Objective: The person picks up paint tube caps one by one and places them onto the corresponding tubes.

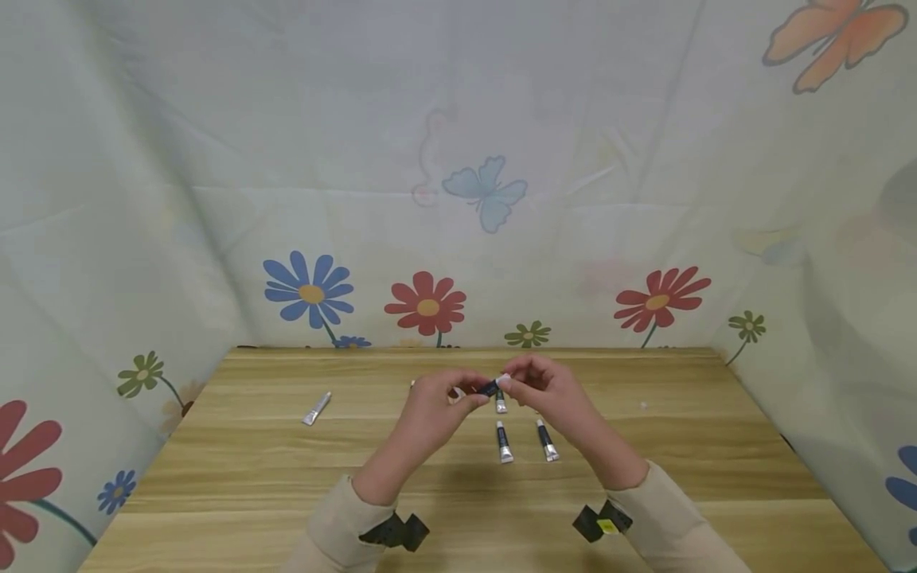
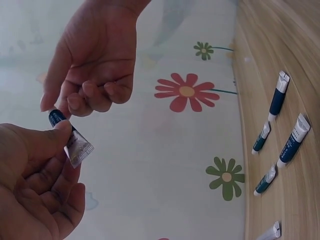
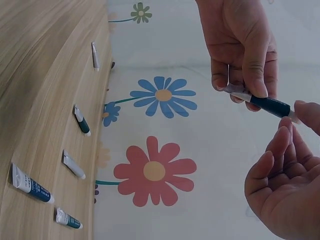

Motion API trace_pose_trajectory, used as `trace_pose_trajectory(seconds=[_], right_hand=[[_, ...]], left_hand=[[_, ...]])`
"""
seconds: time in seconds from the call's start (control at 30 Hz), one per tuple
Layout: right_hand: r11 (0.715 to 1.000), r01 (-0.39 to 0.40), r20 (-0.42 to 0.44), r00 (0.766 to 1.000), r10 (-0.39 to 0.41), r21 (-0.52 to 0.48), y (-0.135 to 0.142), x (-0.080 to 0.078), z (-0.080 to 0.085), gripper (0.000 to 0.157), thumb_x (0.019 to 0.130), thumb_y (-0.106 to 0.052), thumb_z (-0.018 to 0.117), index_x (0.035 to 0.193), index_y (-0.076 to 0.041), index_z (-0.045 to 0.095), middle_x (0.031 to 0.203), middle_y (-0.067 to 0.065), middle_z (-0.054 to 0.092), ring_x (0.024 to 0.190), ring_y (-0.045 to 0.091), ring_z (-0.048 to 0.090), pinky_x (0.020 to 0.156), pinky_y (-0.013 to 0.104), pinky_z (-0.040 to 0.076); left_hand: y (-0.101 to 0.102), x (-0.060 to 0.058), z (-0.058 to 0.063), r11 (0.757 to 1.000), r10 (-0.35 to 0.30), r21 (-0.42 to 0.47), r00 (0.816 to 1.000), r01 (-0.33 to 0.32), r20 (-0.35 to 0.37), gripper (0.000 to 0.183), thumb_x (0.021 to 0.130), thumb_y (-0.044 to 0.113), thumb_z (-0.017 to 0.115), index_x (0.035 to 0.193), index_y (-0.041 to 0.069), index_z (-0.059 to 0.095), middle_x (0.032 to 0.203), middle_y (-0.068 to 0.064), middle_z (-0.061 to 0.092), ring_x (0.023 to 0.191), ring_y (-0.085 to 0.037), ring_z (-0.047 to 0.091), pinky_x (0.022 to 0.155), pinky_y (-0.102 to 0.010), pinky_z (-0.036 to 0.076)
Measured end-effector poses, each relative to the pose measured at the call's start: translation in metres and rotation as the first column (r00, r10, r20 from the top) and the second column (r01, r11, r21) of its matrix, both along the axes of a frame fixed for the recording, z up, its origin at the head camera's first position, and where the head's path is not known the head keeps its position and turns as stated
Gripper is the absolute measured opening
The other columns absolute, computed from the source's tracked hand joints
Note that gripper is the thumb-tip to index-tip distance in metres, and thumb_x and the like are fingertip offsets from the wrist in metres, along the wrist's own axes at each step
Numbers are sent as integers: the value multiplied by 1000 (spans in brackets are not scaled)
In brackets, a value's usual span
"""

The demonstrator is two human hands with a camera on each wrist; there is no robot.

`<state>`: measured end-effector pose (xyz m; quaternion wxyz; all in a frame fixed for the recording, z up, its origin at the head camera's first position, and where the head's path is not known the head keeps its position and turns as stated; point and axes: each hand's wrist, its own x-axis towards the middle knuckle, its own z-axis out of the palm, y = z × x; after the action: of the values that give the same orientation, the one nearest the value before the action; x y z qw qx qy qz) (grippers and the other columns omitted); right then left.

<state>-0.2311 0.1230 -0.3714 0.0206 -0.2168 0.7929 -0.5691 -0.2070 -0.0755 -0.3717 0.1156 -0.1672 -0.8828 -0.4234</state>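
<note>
A small paint tube (image 1: 490,388) with a dark blue label is held up above the table between both hands. My left hand (image 1: 430,414) pinches its body between thumb and fingers; the silver crimped end (image 2: 79,151) sticks out beyond the left thumb. With thumb and fingertips my right hand (image 1: 555,394) pinches the white cap end (image 3: 293,117). The fingers mostly cover the cap in the left wrist view. Below the hands, two dark-labelled paint tubes lie on the table, one on the left (image 1: 505,442) and one on the right (image 1: 548,441).
Another tube (image 1: 501,403) lies just behind the held one, partly covered. Off to the left is a silver-looking tube (image 1: 316,408). The wooden table (image 1: 236,477) meets a flower-printed cloth (image 1: 358,215) at its back and sides. A tiny pale speck (image 1: 643,406) sits at the right.
</note>
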Motion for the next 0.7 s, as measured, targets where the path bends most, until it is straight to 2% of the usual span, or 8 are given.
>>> trace_pose_trajectory(seconds=[0.2, 0.4, 0.53, 0.7], right_hand=[[998, -36, 5, 999, 36, -51, -2, 0, 1, 25, 99, -14, 67, 116, 4, 67, 96, 1, 66, 77, 9, 56, 72, 22, 51], [998, -22, 24, 999, 23, -54, 0, 0, 1, 27, 101, -15, 65, 120, 3, 68, 104, 12, 70, 83, 9, 59, 77, 22, 53], [999, 11, 42, 999, -10, -36, 1, -1, 2, 27, 102, -16, 63, 120, 2, 69, 98, 2, 69, 85, 10, 60, 78, 23, 53], [998, 25, 55, 998, -22, -55, 0, -2, 4, 24, 101, -13, 63, 115, 5, 68, 88, -7, 65, 81, 10, 58, 75, 22, 52]], left_hand=[[2, 2, 3, 1000, 0, -1, 1000, 0, 1, 18, 92, 12, 76, 109, 10, 77, 100, -3, 78, 90, -15, 67, 83, -29, 54], [1, 0, 2, 999, 19, 45, 999, -21, 40, 18, 93, 13, 75, 110, 9, 77, 101, -4, 78, 89, -15, 68, 79, -24, 54], [0, -2, 3, 997, 37, 63, 998, -41, 57, 17, 93, 13, 75, 109, 9, 77, 99, -4, 78, 87, -14, 67, 78, -24, 54], [1, -2, 5, 999, 25, 46, 998, -27, 61, 17, 93, 14, 75, 110, 10, 77, 101, -3, 78, 90, -15, 67, 80, -26, 54]])
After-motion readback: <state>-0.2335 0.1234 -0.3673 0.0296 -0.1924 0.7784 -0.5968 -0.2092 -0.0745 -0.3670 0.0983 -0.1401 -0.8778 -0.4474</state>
